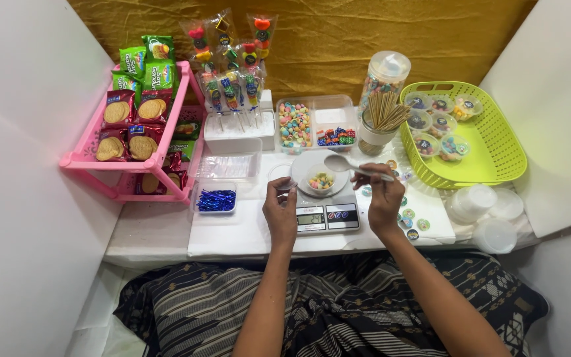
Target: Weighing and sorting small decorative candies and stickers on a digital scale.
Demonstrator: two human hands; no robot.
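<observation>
one small clear cup (321, 180) of pastel candies sits on the white plate of a digital kitchen scale (327, 210) at the middle of the low table (160, 235), just ahead of both hands. the right hand (383, 198) is closed around the handle of a white plastic spoon (355, 166), whose bowl hangs just above and behind the cup; i cannot tell whether it carries any candy. the left hand (280, 208) rests at the scale's left edge, its fingers curled on something small that is hidden, so what it grips i cannot say.

to my eye the step goes best with the spoon kept level and low over the cup, the left hand staying off the weighing plate so the reading holds true, and candies tipped in a few at a time.

behind the scale, a divided clear box (316, 123) holds pastel candies on the left and dark wrapped sweets at the lower right. a tall clear jar (382, 82) of coloured candy stands beside a cup of wooden skewers (384, 116). the lime green basket (494, 142) on the right holds several lidded filled cups, with empty white lids and cups (487, 211) stacked near it. left of the scale, a shallow tray (216, 199) holds blue foil ties, and a pink rack (137, 142) carries biscuit packets.
</observation>
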